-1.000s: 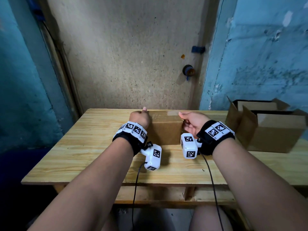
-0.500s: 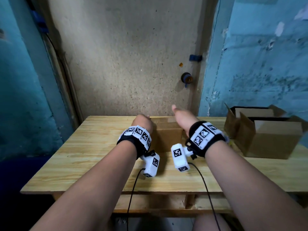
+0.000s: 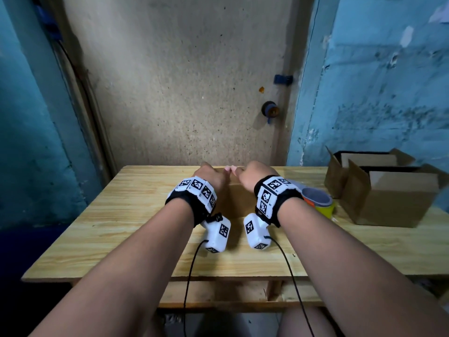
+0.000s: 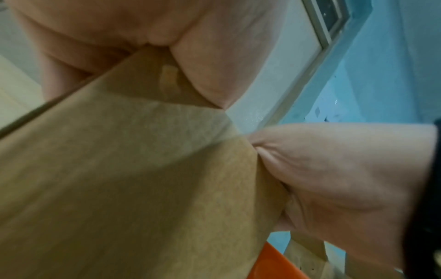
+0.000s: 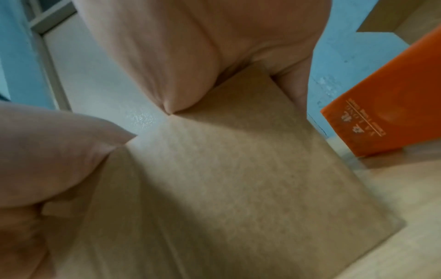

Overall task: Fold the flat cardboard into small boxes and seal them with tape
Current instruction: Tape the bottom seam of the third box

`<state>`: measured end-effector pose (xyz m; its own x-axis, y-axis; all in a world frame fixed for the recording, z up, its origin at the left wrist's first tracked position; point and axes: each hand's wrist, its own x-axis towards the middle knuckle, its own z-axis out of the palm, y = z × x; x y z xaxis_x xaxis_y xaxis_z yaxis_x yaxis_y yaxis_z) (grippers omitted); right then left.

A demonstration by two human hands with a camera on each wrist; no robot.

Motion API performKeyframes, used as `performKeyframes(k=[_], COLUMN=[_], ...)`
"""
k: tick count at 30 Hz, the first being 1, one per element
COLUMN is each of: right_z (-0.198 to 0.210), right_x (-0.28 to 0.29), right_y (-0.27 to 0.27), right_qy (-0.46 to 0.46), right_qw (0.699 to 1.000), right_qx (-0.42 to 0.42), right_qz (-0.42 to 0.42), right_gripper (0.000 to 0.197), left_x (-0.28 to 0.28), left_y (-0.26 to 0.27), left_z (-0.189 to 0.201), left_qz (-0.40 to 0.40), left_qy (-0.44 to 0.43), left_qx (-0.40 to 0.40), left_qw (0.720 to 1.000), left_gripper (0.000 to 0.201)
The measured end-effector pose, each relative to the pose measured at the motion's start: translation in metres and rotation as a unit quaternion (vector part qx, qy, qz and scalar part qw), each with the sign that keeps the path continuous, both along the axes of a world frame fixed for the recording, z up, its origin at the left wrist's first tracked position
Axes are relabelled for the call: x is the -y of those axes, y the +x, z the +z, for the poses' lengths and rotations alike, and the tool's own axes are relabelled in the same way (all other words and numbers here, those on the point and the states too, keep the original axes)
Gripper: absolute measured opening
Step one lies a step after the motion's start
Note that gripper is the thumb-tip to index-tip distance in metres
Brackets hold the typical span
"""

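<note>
Small cardboard box (image 3: 237,199) standing on the table (image 3: 126,215) at its middle, near the far edge, gripped from both sides. Left hand (image 3: 211,177) curled over the box's top left corner, thumb and fingers (image 4: 226,56) clamped on the cardboard, as seen from the left wrist. Right hand (image 3: 252,176) curled over the top right corner, thumb on the near face and fingers (image 5: 293,75) wrapped down the side, pinching the edge. Fingertips of both nearly meeting above the top. Top face closed; a pale strip across it near the left thumb, too blurred to name.

Tape roll (image 3: 318,201) lying flat on the table just right of the right wrist, orange core, greenish-yellow side. Further right, two open boxes (image 3: 388,198) standing side by side, touching, flaps up; interiors dark, contents impossible to tell. Black cables from both wrist cameras trailing over the near table edge.
</note>
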<state>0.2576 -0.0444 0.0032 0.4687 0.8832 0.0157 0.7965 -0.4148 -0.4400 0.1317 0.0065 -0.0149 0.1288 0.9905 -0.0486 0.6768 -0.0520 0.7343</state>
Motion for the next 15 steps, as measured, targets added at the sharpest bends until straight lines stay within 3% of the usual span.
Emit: performKeyframes(k=[5, 9, 13, 15], right_z=[-0.006, -0.011, -0.01, -0.009], right_x=[0.007, 0.01, 0.009, 0.009], right_y=[0.01, 0.015, 0.01, 0.003], right_qy=[0.047, 0.087, 0.056, 0.029], right_qw=[0.997, 0.99, 0.994, 0.996], right_qx=[-0.061, -0.108, -0.093, -0.075], right_qz=[-0.006, -0.015, -0.024, -0.026], right_gripper=[0.05, 0.04, 0.04, 0.061], left_x=[-0.002, 0.003, 0.007, 0.011], left_y=[-0.003, -0.007, -0.001, 0.002], left_z=[-0.005, -0.01, -0.004, -0.002], left_qz=[0.006, 0.056, 0.054, 0.028], left_qy=[0.017, 0.036, 0.031, 0.039], left_qx=[0.078, 0.137, 0.077, 0.038], left_qw=[0.997, 0.988, 0.995, 0.998], left_gripper=[0.042, 0.039, 0.033, 0.04])
